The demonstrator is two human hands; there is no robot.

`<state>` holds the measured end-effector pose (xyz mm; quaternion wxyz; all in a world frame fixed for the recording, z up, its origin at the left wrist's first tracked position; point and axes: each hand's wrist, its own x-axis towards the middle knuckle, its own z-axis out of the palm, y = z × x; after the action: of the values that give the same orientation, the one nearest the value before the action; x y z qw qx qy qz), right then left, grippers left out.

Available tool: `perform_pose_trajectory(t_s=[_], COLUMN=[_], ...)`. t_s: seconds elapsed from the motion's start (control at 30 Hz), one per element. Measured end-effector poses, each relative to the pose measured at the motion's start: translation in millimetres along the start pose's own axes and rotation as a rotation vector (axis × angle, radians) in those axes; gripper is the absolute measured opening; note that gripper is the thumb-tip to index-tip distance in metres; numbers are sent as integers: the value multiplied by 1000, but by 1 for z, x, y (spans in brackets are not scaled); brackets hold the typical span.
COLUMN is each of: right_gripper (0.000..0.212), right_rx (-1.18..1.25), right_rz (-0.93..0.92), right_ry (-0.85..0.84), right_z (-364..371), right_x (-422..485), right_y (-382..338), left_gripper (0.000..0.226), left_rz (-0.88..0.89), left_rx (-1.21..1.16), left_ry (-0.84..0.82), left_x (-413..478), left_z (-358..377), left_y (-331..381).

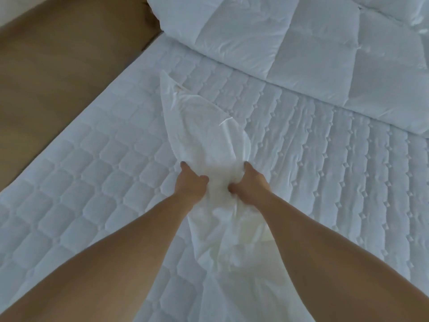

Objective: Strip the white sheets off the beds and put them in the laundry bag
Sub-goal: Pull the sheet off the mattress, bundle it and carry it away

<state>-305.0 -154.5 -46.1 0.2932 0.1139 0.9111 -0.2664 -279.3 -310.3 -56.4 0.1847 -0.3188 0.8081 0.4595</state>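
- Both grips are closed on the bunched thin white fabric sheet (209,135), mid-bed on the quilted white mattress pad (92,182). The left grip (190,182) and right grip (251,185) sit side by side.
- Risk: the loose far tail could slip free and drag across the brown wooden floor (58,66).
- The puffy white folded duvet (301,54) lies near, and a wide pull might snag it.
- No laundry bag in view.

There is one bed (92,170), carrying one bunched white sheet (209,131) and one folded quilted duvet (313,54). Two bare grips show, the left grip (191,182) and the right grip (251,184), on two bare forearms. One stretch of brown floor (58,66) is in view.
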Motion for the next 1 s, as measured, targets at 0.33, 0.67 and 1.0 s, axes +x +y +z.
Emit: perform_pose_trajectory(t_s=[0.33, 0.67, 1.0], right_gripper=[15, 31, 60], right_rx=[433, 486, 332], right_rz=[-144, -349, 191], right_ry=[174, 341, 361], right_z=[-74, -159, -37], right_x=[-95, -313, -429], right_y=[-15, 56, 229], left_gripper=[37, 41, 28], left_rz=[393, 1033, 953], left_rx=[-206, 65, 316], left_ry=[80, 345, 179], left_x=[-106, -331, -426], left_z=[-36, -42, 66], left_y=[81, 96, -90])
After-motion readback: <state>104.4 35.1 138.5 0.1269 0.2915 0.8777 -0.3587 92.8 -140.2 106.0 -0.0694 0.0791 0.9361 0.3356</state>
